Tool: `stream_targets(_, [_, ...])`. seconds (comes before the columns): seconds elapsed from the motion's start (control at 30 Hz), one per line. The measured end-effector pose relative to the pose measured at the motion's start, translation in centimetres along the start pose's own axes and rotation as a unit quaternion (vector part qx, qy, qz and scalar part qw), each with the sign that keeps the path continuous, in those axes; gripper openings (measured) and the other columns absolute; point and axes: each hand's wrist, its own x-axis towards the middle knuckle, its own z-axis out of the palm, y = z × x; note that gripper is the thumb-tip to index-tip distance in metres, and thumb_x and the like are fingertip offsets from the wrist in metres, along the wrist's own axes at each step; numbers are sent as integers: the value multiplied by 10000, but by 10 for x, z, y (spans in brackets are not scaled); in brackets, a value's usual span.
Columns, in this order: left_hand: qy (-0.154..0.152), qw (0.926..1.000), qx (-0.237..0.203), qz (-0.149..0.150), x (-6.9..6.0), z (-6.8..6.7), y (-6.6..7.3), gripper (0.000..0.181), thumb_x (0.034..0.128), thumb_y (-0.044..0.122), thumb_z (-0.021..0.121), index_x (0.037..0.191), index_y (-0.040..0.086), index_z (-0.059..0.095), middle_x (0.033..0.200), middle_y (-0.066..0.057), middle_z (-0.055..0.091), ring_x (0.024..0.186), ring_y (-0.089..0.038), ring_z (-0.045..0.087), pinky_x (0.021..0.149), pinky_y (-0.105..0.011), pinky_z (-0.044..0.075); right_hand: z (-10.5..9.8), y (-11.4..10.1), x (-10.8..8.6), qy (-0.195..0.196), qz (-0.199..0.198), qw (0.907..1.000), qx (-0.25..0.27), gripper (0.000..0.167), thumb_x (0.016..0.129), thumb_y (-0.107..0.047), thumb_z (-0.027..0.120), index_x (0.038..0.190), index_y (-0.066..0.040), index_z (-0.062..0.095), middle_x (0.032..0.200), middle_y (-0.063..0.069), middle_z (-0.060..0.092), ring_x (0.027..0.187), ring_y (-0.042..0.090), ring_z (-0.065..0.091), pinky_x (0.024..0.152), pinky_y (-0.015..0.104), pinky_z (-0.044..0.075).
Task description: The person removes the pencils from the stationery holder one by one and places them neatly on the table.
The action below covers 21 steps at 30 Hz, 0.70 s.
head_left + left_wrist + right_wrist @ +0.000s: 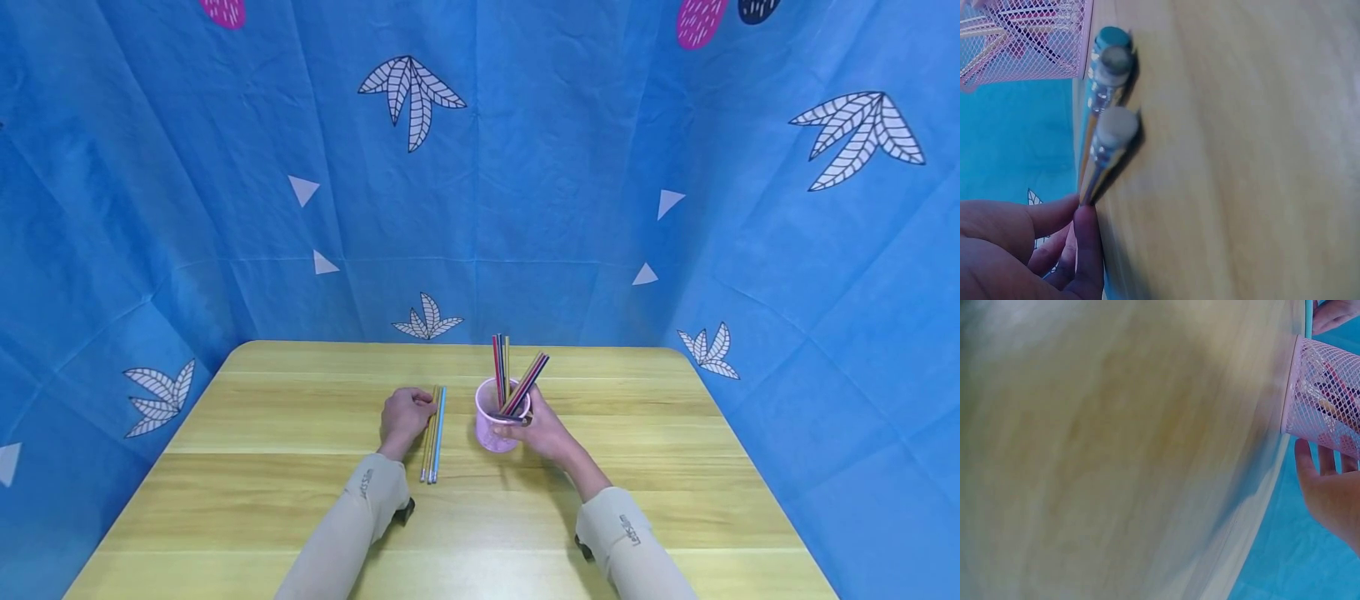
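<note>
Side by side on the table lie a blue pencil (440,433) and gold pencils (426,446), their eraser ends toward me. My left hand (405,418) pinches the nearest gold pencil (1099,165) between thumb and fingertips, as the left wrist view shows. To the right stands a pink mesh pencil cup (493,437) holding several pencils (527,383), red, dark and gold, some leaning right. A dark pencil (508,417) lies low across the cup's mouth. My right hand (549,432) holds the cup from its right side, thumb in front; some fingers are hidden behind it in the head view.
The light wooden table (300,517) ends at a blue patterned curtain (540,208), which hangs behind it and along both sides. Both forearms come in over the front, their sleeves (345,521) pale grey.
</note>
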Motion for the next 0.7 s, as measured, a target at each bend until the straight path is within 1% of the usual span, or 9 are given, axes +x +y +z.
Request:
stream_targets(0.13, [27, 10000, -3, 27, 0, 0, 0, 186, 903, 181, 790, 1069, 98, 775, 932, -37, 761, 753, -151, 676, 609, -242, 533, 0, 0, 0, 5, 9, 10000, -13, 929, 818, -119, 868, 1577, -127, 330, 1565, 189, 484, 1444, 427, 449, 1242, 640, 288])
stream_targets(0.23, [-4, 9999, -114, -11, 0, 0, -1, 193, 902, 169, 794, 1076, 90, 770, 932, -46, 758, 730, -149, 679, 603, -237, 555, 0, -1, 0, 0, 79, 10000, -4, 949, 816, -134, 872, 1589, -144, 321, 1588, 176, 461, 1466, 423, 422, 1252, 644, 262])
stream_targets(0.33, [-3, 9999, -158, -37, 0, -1, -2, 207, 900, 175, 799, 1089, 96, 767, 931, -40, 756, 713, -136, 668, 603, -233, 544, 0, -2, -1, -9, 92, 10000, -12, 961, 817, -147, 873, 1596, -141, 310, 1601, 182, 443, 1478, 432, 402, 1252, 655, 249])
stream_targets(0.5, [-5, 9996, -268, 3, 0, -2, -3, 213, 900, 177, 800, 1091, 90, 763, 911, -43, 754, 682, -134, 658, 589, -241, 533, 0, -2, -1, 10, 108, 9999, -15, 959, 817, -152, 876, 1597, -148, 318, 1582, 203, 458, 1468, 442, 412, 1246, 660, 257])
stream_targets(0.6, [-41, 9991, -428, -14, 1, -4, -4, 215, 900, 151, 795, 1097, 73, 756, 900, -51, 752, 647, -131, 657, 556, -244, 548, 0, -2, -1, 34, 118, 9999, -4, 955, 814, -145, 877, 1595, -150, 326, 1577, 208, 462, 1465, 442, 415, 1245, 659, 262])
stream_targets(0.7, [-34, 9984, -561, -36, 2, -5, -3, 221, 898, 135, 791, 1109, 80, 756, 881, -60, 750, 612, -131, 646, 522, -240, 529, 0, 0, -1, 20, 50, 10000, 10, 947, 818, -138, 874, 1590, -131, 326, 1569, 223, 465, 1458, 450, 421, 1240, 660, 274])
